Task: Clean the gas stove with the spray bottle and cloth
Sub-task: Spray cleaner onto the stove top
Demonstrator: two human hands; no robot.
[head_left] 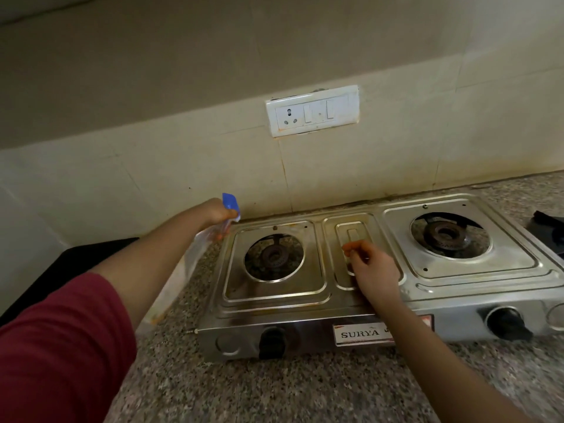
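The steel two-burner gas stove sits on a speckled granite counter, its pan supports off. My left hand grips a clear spray bottle with a blue head just past the stove's rear left corner. The bottle's body hangs down under my forearm. My right hand hovers over the raised middle panel between the left burner and the right burner. Its fingers are curled together and hold nothing. I cannot make out a cloth for certain.
Two black knobs stick out of the stove's front. A white switch and socket plate is on the tiled wall behind. A flat black object lies left of the stove, and a dark item lies at the far right.
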